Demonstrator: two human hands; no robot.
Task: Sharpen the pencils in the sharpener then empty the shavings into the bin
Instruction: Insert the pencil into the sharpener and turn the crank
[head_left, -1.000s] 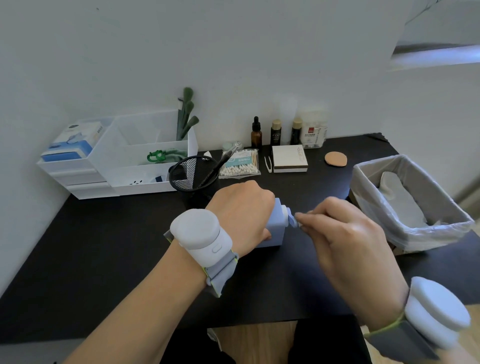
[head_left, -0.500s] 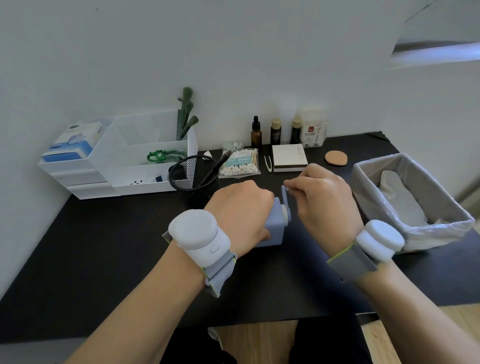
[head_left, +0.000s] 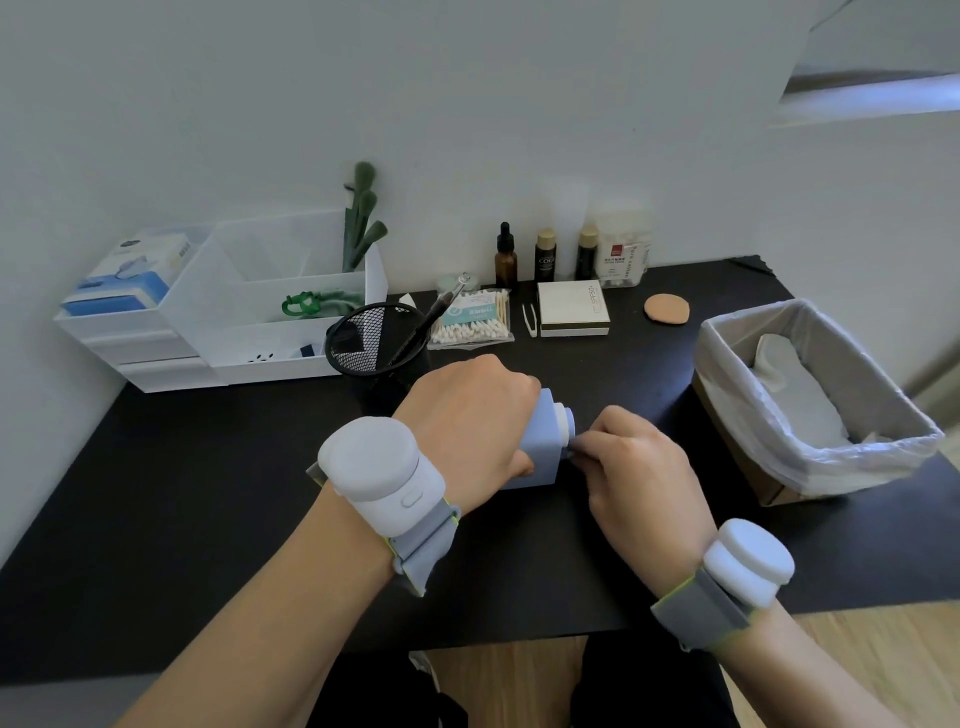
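A light blue box-shaped pencil sharpener (head_left: 540, 447) stands on the black desk (head_left: 208, 493) in the middle. My left hand (head_left: 467, 415) is clamped over its top and left side, hiding most of it. My right hand (head_left: 634, 473) pinches the sharpener's crank handle at its right end, low beside the white hub (head_left: 563, 418). The handle itself is mostly covered by my fingertips. Any pencil in the sharpener is hidden behind my left hand. A bin (head_left: 883, 415) lined with a clear bag stands at the desk's right edge.
A black mesh pen cup (head_left: 374, 348) holding a pen stands just behind my left hand. White organiser trays (head_left: 234, 312), a pack of cotton swabs (head_left: 472, 319), small bottles (head_left: 545, 254), a white box (head_left: 571, 309) and tweezers (head_left: 529, 319) line the back by the wall.
My right hand has swung the crank from beside the hub, up over the top, and down to the low right side. My left hand and the sharpener have stayed put.
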